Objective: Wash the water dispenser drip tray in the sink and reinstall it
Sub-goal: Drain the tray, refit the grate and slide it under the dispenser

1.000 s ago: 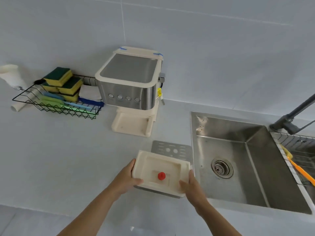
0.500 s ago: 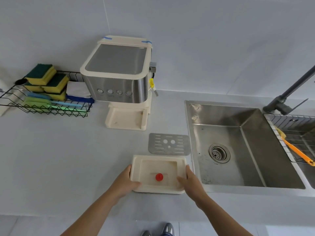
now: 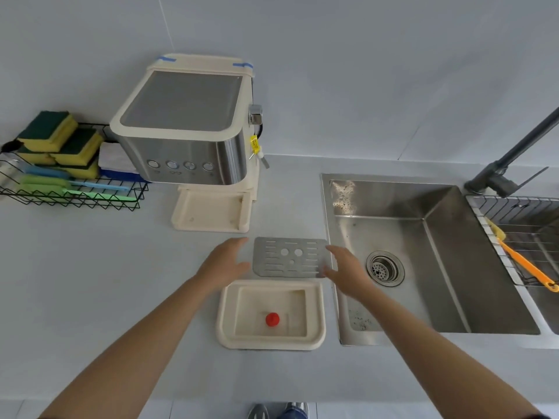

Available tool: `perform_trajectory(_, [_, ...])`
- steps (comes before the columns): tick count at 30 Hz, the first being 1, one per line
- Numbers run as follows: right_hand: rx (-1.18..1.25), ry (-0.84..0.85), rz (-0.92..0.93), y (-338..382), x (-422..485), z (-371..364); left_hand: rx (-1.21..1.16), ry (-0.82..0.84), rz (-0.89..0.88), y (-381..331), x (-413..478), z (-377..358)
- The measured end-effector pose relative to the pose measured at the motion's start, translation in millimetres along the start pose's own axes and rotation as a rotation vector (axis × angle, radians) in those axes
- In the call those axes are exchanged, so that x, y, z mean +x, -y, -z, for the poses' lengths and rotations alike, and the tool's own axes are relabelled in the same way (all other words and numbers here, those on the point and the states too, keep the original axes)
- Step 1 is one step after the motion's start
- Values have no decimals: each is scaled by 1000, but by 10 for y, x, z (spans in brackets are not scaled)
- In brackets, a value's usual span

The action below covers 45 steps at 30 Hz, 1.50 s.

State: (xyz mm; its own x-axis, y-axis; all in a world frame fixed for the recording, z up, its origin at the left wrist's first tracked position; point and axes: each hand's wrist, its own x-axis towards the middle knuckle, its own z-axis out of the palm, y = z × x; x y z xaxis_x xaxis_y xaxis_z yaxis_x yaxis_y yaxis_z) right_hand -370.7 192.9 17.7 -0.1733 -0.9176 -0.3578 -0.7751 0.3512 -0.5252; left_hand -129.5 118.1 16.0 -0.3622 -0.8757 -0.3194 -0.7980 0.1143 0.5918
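The cream drip tray [image 3: 230,316] rests on the counter near the front edge, with a red float [image 3: 272,319] inside. Just behind it lies the metal grate [image 3: 290,261], flat on the counter. My left hand [image 3: 225,263] hovers at the grate's left edge, fingers apart and holding nothing. My right hand [image 3: 348,269] is at the grate's right edge, also spread and empty. The water dispenser [image 3: 187,128] stands at the back, its cream base [image 3: 211,213] bare. The steel sink [image 3: 423,255] is to the right.
A wire basket [image 3: 72,195] with sponges, brushes and a cloth sits left of the dispenser. A dark faucet [image 3: 511,164] rises at the far right, above a rack [image 3: 526,237] holding an orange brush [image 3: 526,264]. The sink drain [image 3: 384,268] lies near my right hand.
Both hands set the drip tray down on the counter, let go of it and moved forward to either side of the metal grate.
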Motion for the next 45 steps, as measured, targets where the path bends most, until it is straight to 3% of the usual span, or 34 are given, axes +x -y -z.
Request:
perform_trajectory(9, [-430,208,123,8,543,5,534,235,-148,-205,541,-271])
perform_trajectory(21, [-656,265,178,52,794,45,694,230,-188,-230,829,-335])
perform_trajectory(29, [-566,252,159,23,814,19,670,213,-181,-245,834,-316])
perform_trajectory(32, [-505,218,173,-20,756,11,608,147,-184,-207,759,-300])
perform_trajectory(38, [-179,159,97,-103,548,-47,131,60,-51,-41,526,-343])
perform_trajectory(45, [14,21,8,-97,397,-32,-202,-7,76,-42,504,-348])
